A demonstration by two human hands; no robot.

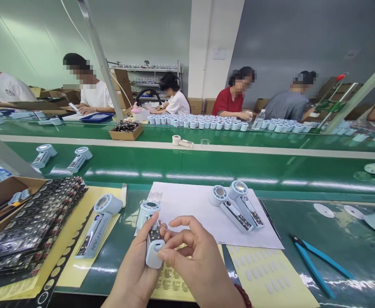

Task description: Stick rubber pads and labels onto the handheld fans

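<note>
My left hand (136, 265) is wrapped round the handle of a light-blue handheld fan (154, 256), whose round head points away from me and whose base faces me. The thumb lies along the dark panel with small pale marks on the handle. At the base end, the thumb and forefinger of my right hand (197, 252) are pinched together against the fan's edge; whatever lies between them is too small to make out. Under both hands is a yellow sheet of small grey stickers (171, 284). Two more handheld fans (237, 216) rest on white paper (187, 192) to the right.
Blue-handled nippers (319, 261) lie right, beside a yellow sheet of white oval stickers (264, 269). Another fan (94, 231) lies left, near stacked dark printed panels (30, 226) and a cardboard box (14, 188). A green conveyor (239, 164) crosses beyond; several co-workers sit behind it.
</note>
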